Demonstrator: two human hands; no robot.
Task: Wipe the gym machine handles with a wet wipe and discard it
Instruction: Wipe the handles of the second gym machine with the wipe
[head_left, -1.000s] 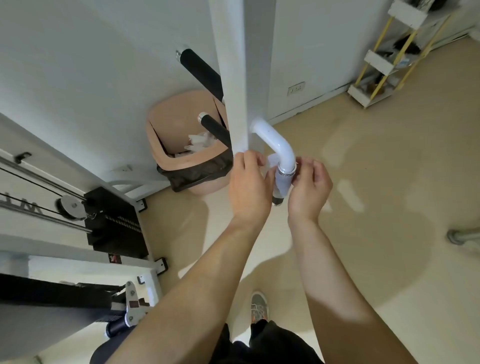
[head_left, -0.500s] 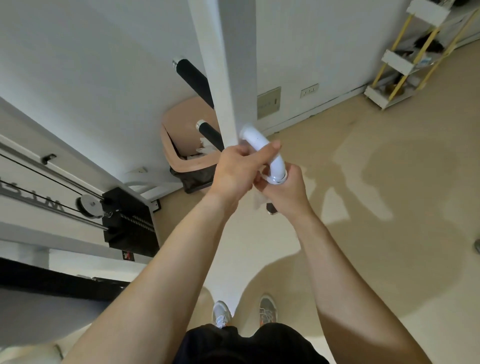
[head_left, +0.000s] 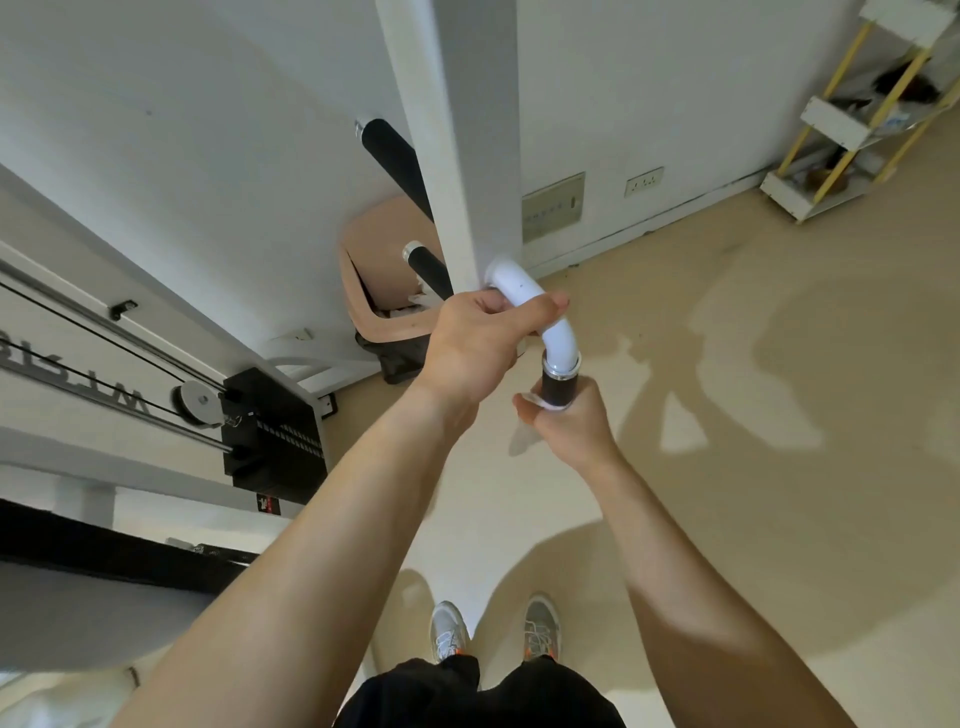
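A curved white tube (head_left: 550, 322) juts from the machine's white upright post (head_left: 467, 171) and ends in a black grip (head_left: 557, 391) below a chrome ring. My left hand (head_left: 478, 348) is wrapped around the white tube near the post. My right hand (head_left: 571, 423) is closed around the black grip from below, with a white wet wipe (head_left: 540, 404) pressed between fingers and grip. Only the wipe's edge shows. Two other black handles (head_left: 392, 156) (head_left: 428, 265) stick out behind the post.
A tan bin with a black liner (head_left: 387, 296) stands by the wall behind the post, with white wipes inside. The weight stack and cables (head_left: 270, 426) are at left. A yellow-legged white shelf (head_left: 852, 119) stands at far right. Beige floor lies to the right.
My right hand has slid down the handle, from just under the chrome ring to lower on the black grip, exposing it. My left hand stays on the white tube.
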